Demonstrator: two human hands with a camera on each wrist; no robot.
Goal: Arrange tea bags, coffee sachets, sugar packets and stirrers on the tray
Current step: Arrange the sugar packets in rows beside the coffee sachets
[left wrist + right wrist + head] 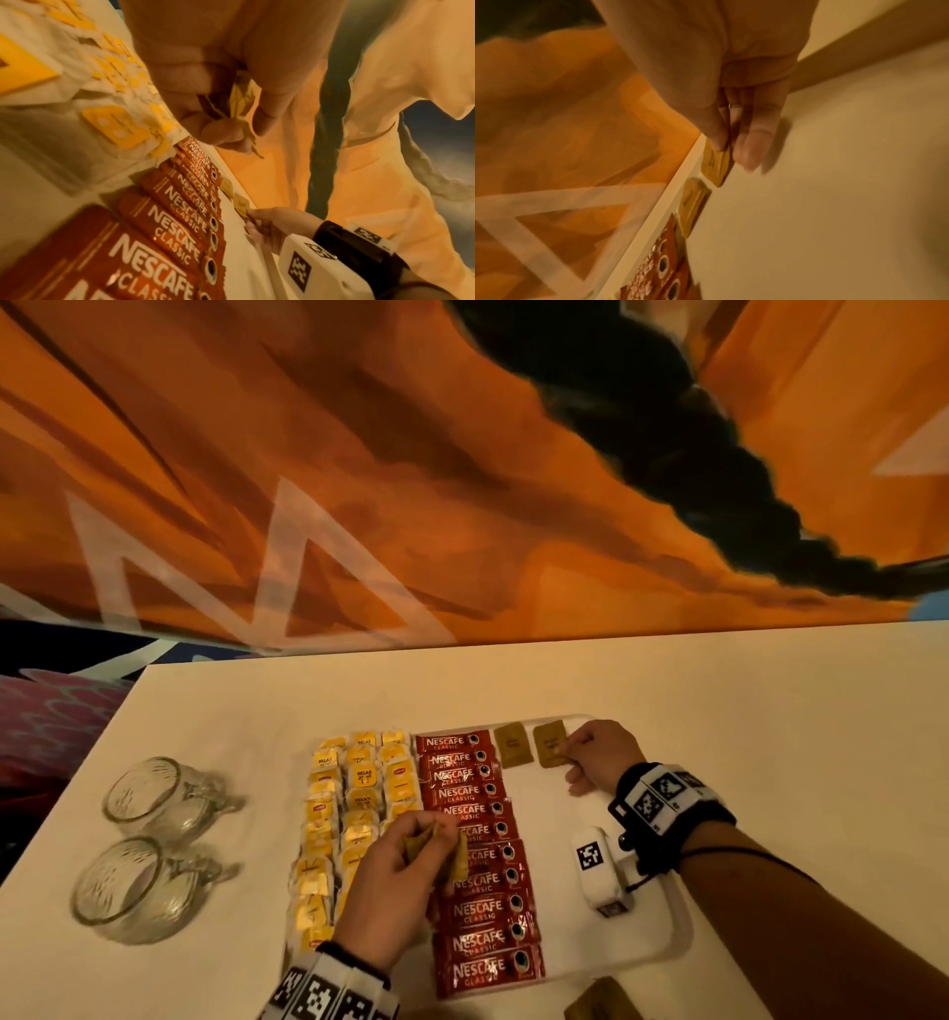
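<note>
A white tray [570, 932] carries columns of yellow tea bags [359, 778] [115, 125] and one column of red Nescafe coffee sachets [482, 911] [159, 223]. Two brown sugar packets lie side by side at its far edge. My right hand [570, 757] [727, 146] pinches the near corner of the right-hand sugar packet [548, 742] [714, 162], which lies flat. The other sugar packet [512, 744] [693, 203] lies untouched to its left. My left hand [436, 839] [231, 113] hovers over the sachets and grips a few more brown sugar packets [459, 857] [241, 97]. No stirrers show.
Two glass cups [159, 793] [128, 886] lie on their sides on the table left of the tray. More brown packets [601, 999] sit off the tray at the near edge. An orange patterned surface [462, 505] rises behind the table.
</note>
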